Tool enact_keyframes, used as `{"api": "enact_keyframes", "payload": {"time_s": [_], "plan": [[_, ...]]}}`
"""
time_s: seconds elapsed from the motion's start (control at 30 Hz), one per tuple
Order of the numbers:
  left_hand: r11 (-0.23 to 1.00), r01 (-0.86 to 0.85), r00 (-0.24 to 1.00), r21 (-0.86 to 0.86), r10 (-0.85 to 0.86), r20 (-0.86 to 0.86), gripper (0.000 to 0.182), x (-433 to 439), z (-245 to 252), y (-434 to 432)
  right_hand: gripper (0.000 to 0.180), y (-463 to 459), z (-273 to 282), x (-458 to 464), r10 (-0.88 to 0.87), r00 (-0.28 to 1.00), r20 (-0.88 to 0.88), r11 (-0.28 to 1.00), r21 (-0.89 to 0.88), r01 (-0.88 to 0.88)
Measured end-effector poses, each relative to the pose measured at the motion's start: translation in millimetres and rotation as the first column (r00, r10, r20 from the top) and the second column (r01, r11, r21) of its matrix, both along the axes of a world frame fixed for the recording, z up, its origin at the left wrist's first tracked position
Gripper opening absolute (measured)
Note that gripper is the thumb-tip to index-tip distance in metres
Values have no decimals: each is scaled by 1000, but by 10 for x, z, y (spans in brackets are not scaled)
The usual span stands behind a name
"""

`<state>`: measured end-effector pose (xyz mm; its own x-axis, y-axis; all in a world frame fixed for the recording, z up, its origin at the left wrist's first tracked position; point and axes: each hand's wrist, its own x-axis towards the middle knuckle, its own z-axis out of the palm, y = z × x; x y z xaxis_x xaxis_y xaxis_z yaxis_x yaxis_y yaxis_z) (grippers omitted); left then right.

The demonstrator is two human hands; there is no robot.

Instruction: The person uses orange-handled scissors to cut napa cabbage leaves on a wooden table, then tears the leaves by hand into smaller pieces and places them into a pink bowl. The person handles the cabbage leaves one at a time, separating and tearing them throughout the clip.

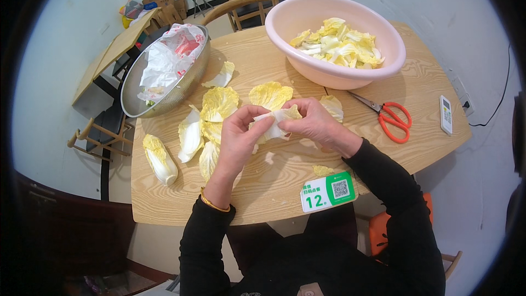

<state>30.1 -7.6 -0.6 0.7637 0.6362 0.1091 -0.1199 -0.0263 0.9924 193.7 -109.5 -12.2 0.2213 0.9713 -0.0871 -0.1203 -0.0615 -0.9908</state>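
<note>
Between my two hands is a pale napa cabbage leaf [276, 126], pinched at both sides above the wooden table. My left hand [242, 133] grips its left part, thumb on top. On the other side, my right hand [314, 121] holds the right part with thumb and fingers. Loose yellow leaves lie around and beyond the hands, among them a broad leaf [271, 95] and a white-ribbed leaf [190, 135]. A small napa cabbage head [160, 159] rests at the table's left. Torn leaf pieces [339, 45] fill the bottom of a pink plastic basin [335, 79] at the far right.
A metal colander [174, 98] holding plastic bags leans at the far left. Scissors with orange handles [394, 122] lie right of my hands, beyond them a white remote control [446, 115]. A green-and-white card with a printed code [328, 191] sits at the table's [271, 205] near edge.
</note>
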Motion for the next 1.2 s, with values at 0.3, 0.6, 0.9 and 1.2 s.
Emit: {"api": "enact_keyframes", "payload": {"time_s": [0.3,0.6,0.9,1.2], "plan": [[906,185,979,-382,-135,154,19,-60,15,80,20,-50,129,9,117,988,-105,986,133,-103],[741,456,890,-493,-370,268,17,-126,38,133,28,-162,296,73,296,943,-151,930,272,-249],[930,210,973,-303,-228,-25,21,-53,20,80,33,-317,803,689,-885,190,426,466,794,391],[991,103,994,-88,-100,38,16,-10,-41,-10,27,-215,500,238,-579,441,686,795,594,119]]}}
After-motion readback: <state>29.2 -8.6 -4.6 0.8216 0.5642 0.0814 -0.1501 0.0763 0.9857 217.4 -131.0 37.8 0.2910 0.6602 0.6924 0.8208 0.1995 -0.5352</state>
